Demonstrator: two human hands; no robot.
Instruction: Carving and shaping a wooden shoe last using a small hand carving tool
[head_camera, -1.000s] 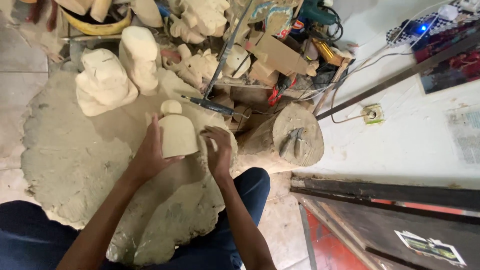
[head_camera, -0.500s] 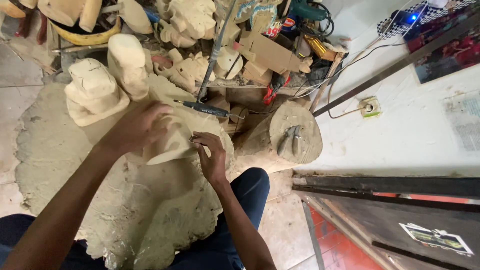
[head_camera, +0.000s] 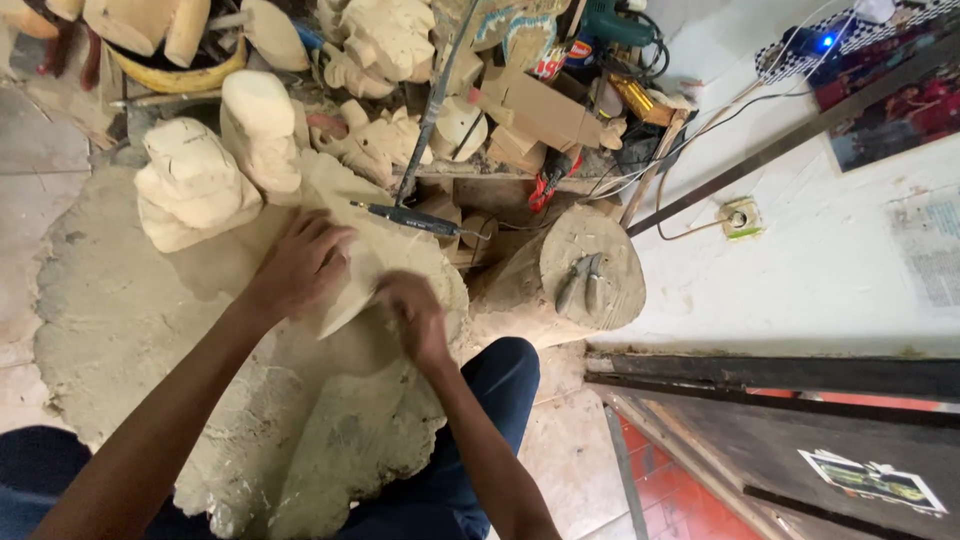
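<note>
A pale carved wooden block lies tipped over on the big rough wooden slab in front of me. My left hand lies on top of the block and grips it, fingers spread over its upper side. Curled and blurred with motion, my right hand is against the block's lower right edge. Whether it holds anything I cannot tell. Both forearms reach in from the bottom of the view, over my blue trousers.
Two rough-cut wooden figures stand at the slab's far left. A dark-handled tool lies beyond the block. A round log to the right carries a metal hand tool. Wood offcuts and a green power tool are piled behind. A wall socket is at right.
The block stood upright between both hands; now it is tipped onto its side. My left hand moved onto its top and my right hand slid to its lower edge.
</note>
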